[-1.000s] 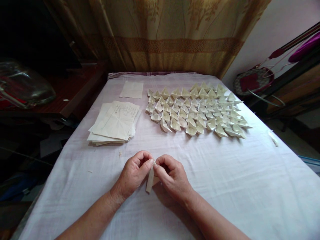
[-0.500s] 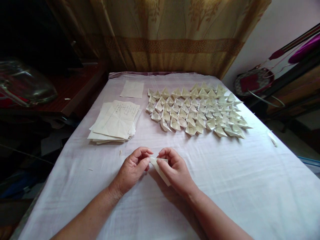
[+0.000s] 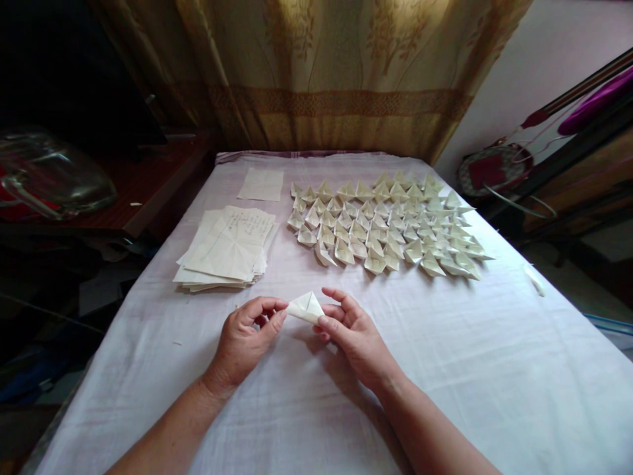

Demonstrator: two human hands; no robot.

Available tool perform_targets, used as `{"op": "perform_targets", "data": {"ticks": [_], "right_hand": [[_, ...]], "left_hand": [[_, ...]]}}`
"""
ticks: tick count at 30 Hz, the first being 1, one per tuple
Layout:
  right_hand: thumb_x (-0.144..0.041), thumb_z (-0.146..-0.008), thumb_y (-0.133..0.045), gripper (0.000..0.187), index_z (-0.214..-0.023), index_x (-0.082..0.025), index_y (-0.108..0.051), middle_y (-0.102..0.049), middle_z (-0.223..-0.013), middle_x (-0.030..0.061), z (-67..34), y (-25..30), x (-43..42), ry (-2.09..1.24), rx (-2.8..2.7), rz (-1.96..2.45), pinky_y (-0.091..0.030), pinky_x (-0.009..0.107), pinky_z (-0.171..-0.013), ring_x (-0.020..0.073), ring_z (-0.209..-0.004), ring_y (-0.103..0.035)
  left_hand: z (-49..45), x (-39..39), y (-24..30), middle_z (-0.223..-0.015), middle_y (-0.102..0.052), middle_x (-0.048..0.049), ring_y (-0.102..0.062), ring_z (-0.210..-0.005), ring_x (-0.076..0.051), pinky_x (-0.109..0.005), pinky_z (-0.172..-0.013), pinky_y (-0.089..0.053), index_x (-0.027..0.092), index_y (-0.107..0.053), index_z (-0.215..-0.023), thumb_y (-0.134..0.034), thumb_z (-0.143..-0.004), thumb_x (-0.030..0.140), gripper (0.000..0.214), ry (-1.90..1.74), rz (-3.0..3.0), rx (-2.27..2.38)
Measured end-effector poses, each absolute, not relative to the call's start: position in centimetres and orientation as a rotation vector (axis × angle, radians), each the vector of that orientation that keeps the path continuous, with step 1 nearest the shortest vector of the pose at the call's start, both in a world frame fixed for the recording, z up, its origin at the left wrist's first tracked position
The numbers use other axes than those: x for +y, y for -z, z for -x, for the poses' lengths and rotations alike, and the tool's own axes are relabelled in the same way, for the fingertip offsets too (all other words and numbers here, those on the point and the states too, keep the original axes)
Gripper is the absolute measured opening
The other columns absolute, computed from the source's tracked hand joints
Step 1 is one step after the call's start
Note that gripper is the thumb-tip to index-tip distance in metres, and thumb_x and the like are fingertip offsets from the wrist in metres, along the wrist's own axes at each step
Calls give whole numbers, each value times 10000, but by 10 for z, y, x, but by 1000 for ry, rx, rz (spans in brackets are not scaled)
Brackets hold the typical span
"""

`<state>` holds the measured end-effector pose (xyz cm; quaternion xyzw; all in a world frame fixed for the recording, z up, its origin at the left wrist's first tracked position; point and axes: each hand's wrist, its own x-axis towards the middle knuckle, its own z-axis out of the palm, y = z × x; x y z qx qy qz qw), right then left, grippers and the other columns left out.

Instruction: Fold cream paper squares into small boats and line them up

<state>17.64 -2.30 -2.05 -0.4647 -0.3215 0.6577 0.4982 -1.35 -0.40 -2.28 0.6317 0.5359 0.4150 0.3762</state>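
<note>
Surface: while it is draped in pale cloth, boat-shaped paper pieces are ranged in rows at centre right; a paper stack is set at centre left, a single sheet above it.
Folded paper: held just below frame centre.
Left hand: fingers pinched on its left tip.
Right hand: fingers clamped on its right corner, one lifted apart.
Room: a patterned curtain is hung along the top; a glass vessel is seen at left, a bag at right.
</note>
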Motion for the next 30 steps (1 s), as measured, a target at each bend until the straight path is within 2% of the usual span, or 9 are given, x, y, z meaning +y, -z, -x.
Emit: {"op": "perform_targets", "data": {"ticks": [2, 6, 9, 11, 16, 21, 27, 30], "right_hand": [[-414, -683, -806, 500, -1072, -216, -562, -712, -810, 15, -178, 25, -22, -1477, -874, 1158, -505, 248, -606, 148, -673, -649], [-318, -788, -673, 228, -986, -214, -629, -737, -823, 35, -183, 34, -23, -1083, -1225, 1292, -548, 298, -695, 185, -754, -694], [-232, -823, -609, 131, -938, -220, -670, -741, -830, 28, -188, 37, -22, -813, -1521, 1335, -547, 284, -703, 172, -736, -689], [-185, -831, -596, 120, -908, -224, -680, -737, -818, 26, -191, 38, -22, -694, -1671, 1326, -541, 276, -701, 170, -732, -684], [-122, -870, -565, 160, -925, -218, -680, -729, -905, 63, -193, 43, -20, -519, -1909, 1203, -537, 288, -757, 188, -832, -676], [-123, -916, -520, 166, -915, -206, -663, -699, -856, 61, -191, 45, -19, -458, -2070, 1199, -507, 276, -728, 182, -793, -639], [-115, -913, -527, 152, -927, -196, -655, -696, -834, 63, -192, 45, -18, -394, -2132, 1174, -491, 294, -729, 192, -769, -622], [-97, -895, -533, 169, -940, -202, -658, -702, -856, 63, -192, 47, -19, -409, -2103, 1178, -494, 290, -738, 190, -791, -628]], "left_hand": [[12, -5, 22, -758, -716, -5, -615, -614, -127, -208, -572, -482, 198, -715, -852, -636, -811, 291, 128, -1046, -1660, 1378], [13, -6, 25, -819, -716, 1, -643, -697, -145, -240, -664, -510, 226, -678, -1007, -633, -801, 244, 212, -977, -1850, 1423], [18, -2, 28, -827, -705, -8, -639, -776, -170, -285, -741, -503, 231, -681, -892, -605, -822, 193, 110, -939, -2100, 1381], [21, 1, 30, -806, -696, -8, -627, -803, -183, -302, -757, -492, 225, -669, -822, -590, -837, 147, 113, -919, -2235, 1331], [24, 5, 30, -930, -709, -28, -605, -925, -221, -356, -847, -469, 217, -660, -851, -641, -834, 102, 117, -859, -2498, 1340], [22, 2, 26, -863, -689, -28, -596, -856, -227, -368, -790, -454, 216, -665, -888, -636, -863, 123, 100, -661, -2721, 1436], [13, -18, 25, -1060, -699, -62, -615, -989, -233, -387, -904, -469, 193, -643, -1117, -569, -854, 70, 300, -604, -2772, 1316], [7, -25, 28, -1092, -694, -75, -620, -1019, -240, -395, -927, -475, 194, -624, -1169, -577, -895, 153, 281, -642, -2770, 1281]]}}
